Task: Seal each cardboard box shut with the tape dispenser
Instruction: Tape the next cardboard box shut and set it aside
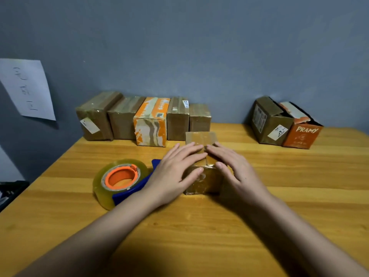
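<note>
Just below mid-frame on the wooden tabletop (pixel 259 206), the left hand (pixel 175 170) and right hand (pixel 237 168) lie flat on a small taped cardboard box (pixel 203 180), each grip released with straight fingers pressing its top; the box's long axis runs away toward the wall. Left of it, touching the left wrist, the tape dispenser (pixel 121 180) lies on its side, blue handle pointing right. Farther back, five sealed boxes (pixel 143 118) line the wall at centre, with two open boxes (pixel 285 124) at upper right.

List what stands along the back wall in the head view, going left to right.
Paper sheet on the wall → brown box with white label → plain brown box → orange-and-white box → brown box with barcode sticker → small brown box → open brown box → open orange PRAMY box.
</note>
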